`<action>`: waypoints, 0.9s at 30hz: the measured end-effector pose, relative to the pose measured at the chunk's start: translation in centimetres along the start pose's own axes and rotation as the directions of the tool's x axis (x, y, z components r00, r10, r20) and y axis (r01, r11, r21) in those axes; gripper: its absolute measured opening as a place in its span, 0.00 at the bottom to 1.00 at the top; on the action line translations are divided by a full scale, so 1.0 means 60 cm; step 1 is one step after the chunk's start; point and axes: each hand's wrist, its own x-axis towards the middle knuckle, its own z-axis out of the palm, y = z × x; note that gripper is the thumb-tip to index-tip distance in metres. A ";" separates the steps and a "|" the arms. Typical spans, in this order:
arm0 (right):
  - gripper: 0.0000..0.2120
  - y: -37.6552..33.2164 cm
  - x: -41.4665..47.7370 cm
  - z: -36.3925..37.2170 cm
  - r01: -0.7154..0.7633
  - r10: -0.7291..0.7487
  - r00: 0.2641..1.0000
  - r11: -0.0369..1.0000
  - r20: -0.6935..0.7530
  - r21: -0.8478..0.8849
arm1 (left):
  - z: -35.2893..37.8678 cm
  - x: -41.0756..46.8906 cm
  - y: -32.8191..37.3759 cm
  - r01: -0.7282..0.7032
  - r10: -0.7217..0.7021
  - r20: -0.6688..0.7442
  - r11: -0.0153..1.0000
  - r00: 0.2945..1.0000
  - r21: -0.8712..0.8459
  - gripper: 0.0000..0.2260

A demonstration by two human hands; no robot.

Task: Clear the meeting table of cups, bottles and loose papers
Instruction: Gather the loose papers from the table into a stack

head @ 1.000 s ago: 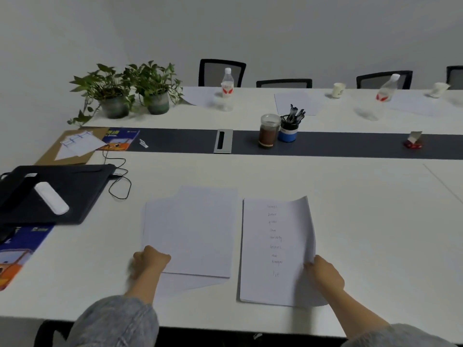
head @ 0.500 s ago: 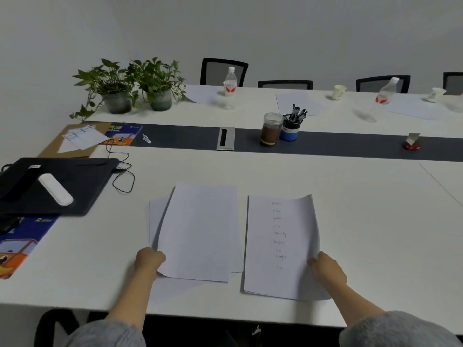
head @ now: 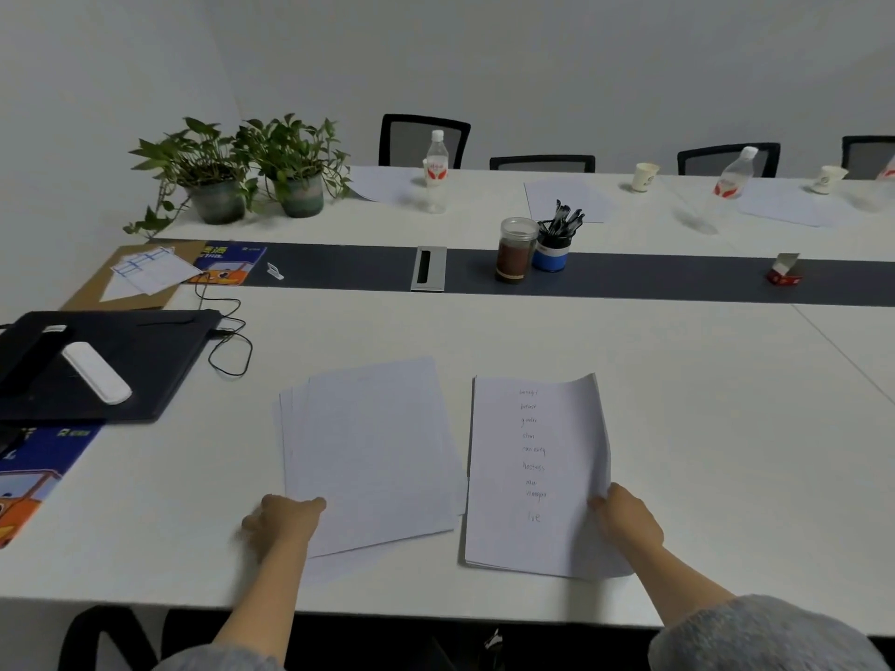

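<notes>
Two piles of loose paper lie on the counter (head: 726,428), well to the near side of the pen pot (head: 552,247), close to the near edge. The blank sheets (head: 373,452), roughly fanned, lie nearer and to the left of the pot. The written sheets (head: 532,477) lie almost straight in front of it, and the two piles sit just beside each other.

The right hand (head: 627,518) has its fingers curled round the right edge of the written sheets, which lifts and bows there. The left hand (head: 285,523) is at the near left corner of the blank sheets with the thumb on top. It is blurred, so I cannot tell whether it pinches them.

The paper looks light, limp and slippery sheet on sheet. It would likely fan out or crease if lifted by one corner. A better hold is to slide the piles together, square them, and grip one long edge with the thumb above and fingers below.

A bottle (head: 436,171) stands beyond the pot to the left, and a paper cup (head: 645,176) beyond it to the right. Both look light and easy to tip over, so each is best held round the body.

The top written sheet carries a handwritten column of short words, too faint to read. The bottle has a red-and-white label whose text cannot be made out.
</notes>
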 end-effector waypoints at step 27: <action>0.11 0.005 0.009 -0.001 -0.025 0.025 0.999 0.999 0.027 0.020 | 0.002 0.017 0.054 0.100 -0.110 0.166 0.993 0.980 0.065 0.18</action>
